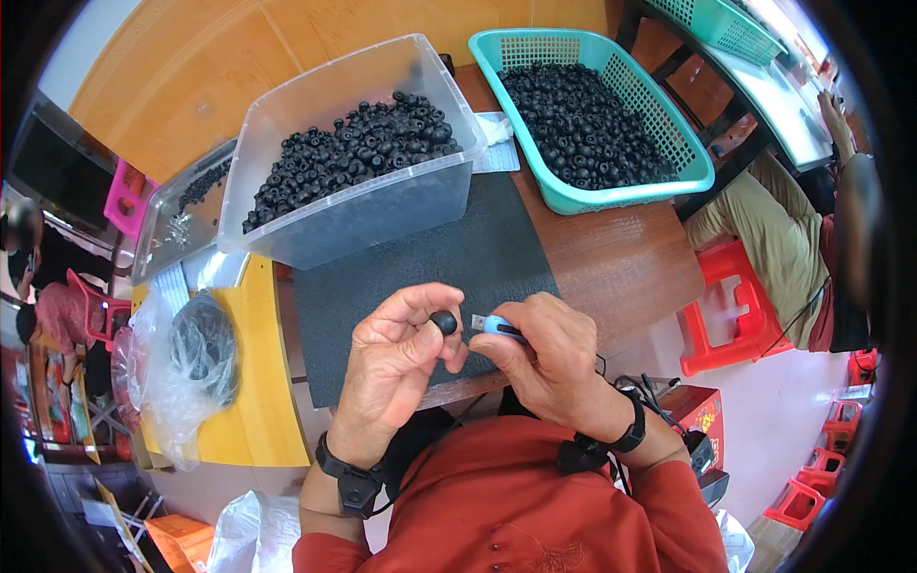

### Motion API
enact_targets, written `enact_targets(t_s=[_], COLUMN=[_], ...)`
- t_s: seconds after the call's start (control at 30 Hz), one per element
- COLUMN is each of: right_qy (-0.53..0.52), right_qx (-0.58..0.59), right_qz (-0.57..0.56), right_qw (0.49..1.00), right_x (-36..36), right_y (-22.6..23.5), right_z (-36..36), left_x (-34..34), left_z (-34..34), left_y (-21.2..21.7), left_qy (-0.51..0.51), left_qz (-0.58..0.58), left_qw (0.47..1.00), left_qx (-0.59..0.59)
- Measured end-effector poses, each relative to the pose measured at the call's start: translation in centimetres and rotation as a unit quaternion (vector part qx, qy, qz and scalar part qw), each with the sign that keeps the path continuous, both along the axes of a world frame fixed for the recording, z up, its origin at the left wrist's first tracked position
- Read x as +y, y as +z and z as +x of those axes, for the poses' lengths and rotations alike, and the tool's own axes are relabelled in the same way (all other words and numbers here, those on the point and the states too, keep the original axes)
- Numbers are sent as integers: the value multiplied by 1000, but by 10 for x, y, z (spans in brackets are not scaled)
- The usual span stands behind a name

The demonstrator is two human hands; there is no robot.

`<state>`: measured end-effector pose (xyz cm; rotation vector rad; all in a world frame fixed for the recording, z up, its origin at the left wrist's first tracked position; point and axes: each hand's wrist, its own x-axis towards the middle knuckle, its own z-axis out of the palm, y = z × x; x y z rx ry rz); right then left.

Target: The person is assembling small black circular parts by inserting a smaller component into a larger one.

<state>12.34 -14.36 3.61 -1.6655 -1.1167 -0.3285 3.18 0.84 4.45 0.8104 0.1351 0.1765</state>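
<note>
My left hand [390, 363] pinches a small round black part [443, 322] between thumb and fingers, above the dark mat [430, 253]. Close by on its right, my right hand [554, 361] grips a blue-handled tool [499, 327], like a small utility knife with a short flat metal tip. That tip points left at the black part, and a small gap seems to lie between them. Beyond my hands stands a clear plastic bin [363, 215] with a heap of similar black parts, many with a hole. Both wrists wear black straps with small devices.
A turquoise basket [626, 198] of black parts stands at the far right of the wooden table [630, 258]. At left are a shallow clear tray [158, 239] and a plastic bag [196, 363] on a yellow surface. A seated person [764, 220] and red stool [735, 310] are at right.
</note>
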Motion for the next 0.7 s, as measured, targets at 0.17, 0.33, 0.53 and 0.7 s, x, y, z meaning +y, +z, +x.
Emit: enact_targets(t_s=[0.17,0.33,0.53,0.7], right_qy=[-6,-2,-7,-11], right_qx=[-28,-33,-42,-47], right_qz=[0,-7,-15,-18], right_qw=[1000,999,999,999], right_x=[3,4,4,3], right_y=[-2,-5,-7,-8], right_z=[0,1,0,-1], left_x=[-1,-1,-5,-7], left_z=[-5,-5,-4,-4], left_y=[-5,-7,-5,-6], left_qy=[-8,-15,-10,-11], left_qz=[8,7,1,-5], left_qw=[1000,1000,999,998], left_qx=[24,24,44,60])
